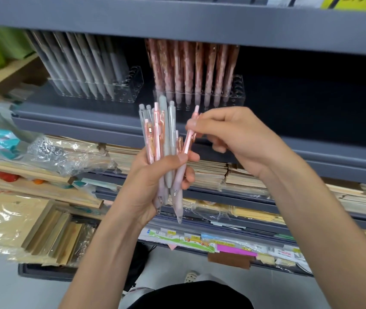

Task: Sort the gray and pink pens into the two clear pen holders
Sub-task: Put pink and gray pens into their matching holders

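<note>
My left hand [155, 181] grips a mixed bunch of gray and pink pens [162, 139], held upright in front of the shelf. My right hand [233, 137] pinches the upper end of one pink pen [189, 139] at the right side of the bunch; its lower part still lies against my left fingers. On the gray shelf behind stand two clear pen holders: the left holder [133, 85] carries several gray pens [88, 63], the right holder [237, 90] carries several pink pens [191, 68]. Both holders show free holes at their right ends.
The shelf above [199, 21] overhangs the holders closely. Lower shelves hold stacked notebooks [240, 175] and plastic-wrapped wooden items [43, 221]. Crumpled clear wrap [66, 155] lies at the left. The dark shelf surface [311, 97] stretches to the right of the pink holder.
</note>
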`<state>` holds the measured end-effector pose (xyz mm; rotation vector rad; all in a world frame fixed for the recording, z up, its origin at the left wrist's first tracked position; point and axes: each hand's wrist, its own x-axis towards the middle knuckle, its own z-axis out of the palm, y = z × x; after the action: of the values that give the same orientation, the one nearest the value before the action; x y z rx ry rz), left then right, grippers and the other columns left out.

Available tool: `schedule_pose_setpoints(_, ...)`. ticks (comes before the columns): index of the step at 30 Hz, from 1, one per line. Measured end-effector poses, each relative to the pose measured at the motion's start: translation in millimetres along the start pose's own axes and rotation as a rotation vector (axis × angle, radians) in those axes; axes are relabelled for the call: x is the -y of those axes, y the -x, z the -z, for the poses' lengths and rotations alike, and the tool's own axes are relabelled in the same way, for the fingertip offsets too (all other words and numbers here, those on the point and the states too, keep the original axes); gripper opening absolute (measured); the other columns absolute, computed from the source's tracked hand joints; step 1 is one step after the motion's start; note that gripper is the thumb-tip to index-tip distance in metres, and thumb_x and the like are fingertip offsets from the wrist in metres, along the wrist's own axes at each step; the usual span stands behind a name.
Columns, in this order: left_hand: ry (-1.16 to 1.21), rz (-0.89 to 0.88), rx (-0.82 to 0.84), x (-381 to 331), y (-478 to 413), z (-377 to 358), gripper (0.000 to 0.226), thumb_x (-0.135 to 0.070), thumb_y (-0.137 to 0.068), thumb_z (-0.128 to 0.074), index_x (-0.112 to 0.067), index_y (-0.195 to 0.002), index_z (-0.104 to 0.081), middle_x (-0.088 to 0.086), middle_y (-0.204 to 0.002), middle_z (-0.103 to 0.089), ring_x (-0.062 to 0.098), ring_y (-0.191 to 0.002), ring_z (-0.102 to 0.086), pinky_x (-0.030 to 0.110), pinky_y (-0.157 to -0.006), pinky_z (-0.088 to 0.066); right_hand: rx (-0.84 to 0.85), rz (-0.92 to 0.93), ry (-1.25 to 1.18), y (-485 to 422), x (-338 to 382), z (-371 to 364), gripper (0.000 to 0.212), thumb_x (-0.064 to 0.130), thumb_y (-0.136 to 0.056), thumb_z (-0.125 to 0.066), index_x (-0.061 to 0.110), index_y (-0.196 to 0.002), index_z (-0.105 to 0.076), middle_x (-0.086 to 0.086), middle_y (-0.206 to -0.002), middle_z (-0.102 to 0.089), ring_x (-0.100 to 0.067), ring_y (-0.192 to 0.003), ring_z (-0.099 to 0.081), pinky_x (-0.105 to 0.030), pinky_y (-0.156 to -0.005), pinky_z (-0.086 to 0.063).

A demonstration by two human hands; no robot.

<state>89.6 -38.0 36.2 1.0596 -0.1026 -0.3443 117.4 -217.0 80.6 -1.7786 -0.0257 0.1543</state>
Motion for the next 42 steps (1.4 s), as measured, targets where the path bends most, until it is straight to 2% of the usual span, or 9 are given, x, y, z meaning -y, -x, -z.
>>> schedule_pose_setpoints(7, 0.075, 0.004, -0.074, 1, -7, 2, 0.033, 0.003, -0.079, -0.055, -0.007, -0.110, -0.049, 0.022, -0.098, -0.074, 0.021, -0.057, -0.061, 0.026, -0.046, -0.047, -0.418, 0.108, -0.552, 0, 9, 13, 0.011, 0.007, -0.098, -0.046, 0.005, -0.094, -0.056, -0.020, -0.081, -0.074, -0.021, -0.050, -0.054, -0.027, -0.045, -0.043)
schedule_pose_setpoints(13, 0.140, 0.010, -0.121, 4, -10, 7, 0.038, 0.004, -0.076, -0.053, -0.009, -0.111, -0.046, 0.019, -0.094, -0.073, 0.017, -0.051, -0.051, 0.024, -0.043, -0.042, -0.540, 0.311, -0.740, 3, 10, 42, 0.022, -0.006, -0.096, -0.043, 0.003, -0.115, -0.050, -0.023, -0.089, -0.070, -0.030, -0.070, -0.068, -0.036, -0.069, -0.057)
schedule_pose_setpoints(23, 0.143, -0.002, -0.114, 4, -8, 10, 0.035, 0.003, -0.076, -0.052, -0.003, -0.110, -0.045, 0.017, -0.096, -0.073, 0.017, -0.053, -0.053, 0.023, -0.045, -0.043, -0.652, 0.469, -0.045, -10, 9, 43, 0.010, -0.001, -0.098, -0.048, 0.003, -0.107, -0.049, -0.014, -0.093, -0.067, -0.026, -0.072, -0.069, -0.036, -0.074, -0.059)
schedule_pose_setpoints(30, 0.138, -0.018, -0.138, 2, -3, 16, 0.048, 0.002, -0.074, -0.055, 0.002, -0.121, -0.047, 0.015, -0.091, -0.073, 0.017, -0.054, -0.054, 0.023, -0.044, -0.044, -0.680, 0.582, -0.057, -16, 12, 43, 0.012, -0.001, -0.092, -0.050, 0.011, -0.091, -0.053, -0.004, -0.084, -0.069, -0.018, -0.063, -0.070, -0.033, -0.067, -0.057)
schedule_pose_setpoints(34, 0.160, -0.023, -0.181, -2, -2, 18, 0.052, 0.001, -0.073, -0.056, 0.005, -0.124, -0.046, 0.013, -0.088, -0.074, 0.016, -0.054, -0.055, 0.022, -0.044, -0.043, -0.690, 0.494, 0.151, -27, 5, 43, 0.018, 0.010, -0.093, -0.053, 0.028, -0.090, -0.052, 0.006, -0.077, -0.070, -0.020, -0.072, -0.071, -0.046, -0.077, -0.059)
schedule_pose_setpoints(36, 0.154, -0.021, -0.196, -4, -1, 17, 0.049, 0.001, -0.072, -0.058, 0.004, -0.120, -0.048, 0.009, -0.080, -0.071, 0.017, -0.054, -0.056, 0.023, -0.043, -0.043, -0.652, 0.445, 0.298, -34, 2, 42, 0.008, 0.023, -0.093, -0.056, 0.029, -0.100, -0.057, 0.005, -0.079, -0.071, -0.027, -0.083, -0.070, -0.049, -0.084, -0.055)
schedule_pose_setpoints(39, 0.118, -0.022, -0.239, -5, -1, 17, 0.044, 0.000, -0.071, -0.058, 0.005, -0.114, -0.051, 0.004, -0.067, -0.063, 0.017, -0.053, -0.056, 0.023, -0.042, -0.043, -0.630, 0.393, 0.476, -42, 1, 42, 0.032, 0.034, -0.094, -0.056, 0.017, -0.122, -0.059, -0.003, -0.092, -0.073, -0.031, -0.092, -0.068, -0.040, -0.090, -0.053)
schedule_pose_setpoints(41, 0.112, -0.018, -0.264, -6, -1, 17, 0.041, 0.001, -0.070, -0.058, 0.002, -0.110, -0.051, 0.003, -0.068, -0.059, 0.017, -0.053, -0.055, 0.023, -0.042, -0.042, -0.621, 0.375, 0.568, -46, 0, 43, 0.037, 0.034, -0.097, -0.055, 0.016, -0.128, -0.057, -0.005, -0.099, -0.074, -0.029, -0.094, -0.068, -0.016, -0.096, -0.043)
schedule_pose_setpoints(42, 0.117, -0.018, -0.270, -6, -1, 17, 0.039, 0.001, -0.070, -0.058, 0.000, -0.109, -0.051, 0.003, -0.068, -0.057, 0.017, -0.054, -0.055, 0.023, -0.043, -0.042, -0.625, 0.361, 0.613, -47, 0, 44, 0.037, 0.035, -0.098, -0.054, 0.017, -0.130, -0.056, -0.005, -0.102, -0.074, -0.029, -0.097, -0.068, -0.002, -0.088, -0.032)
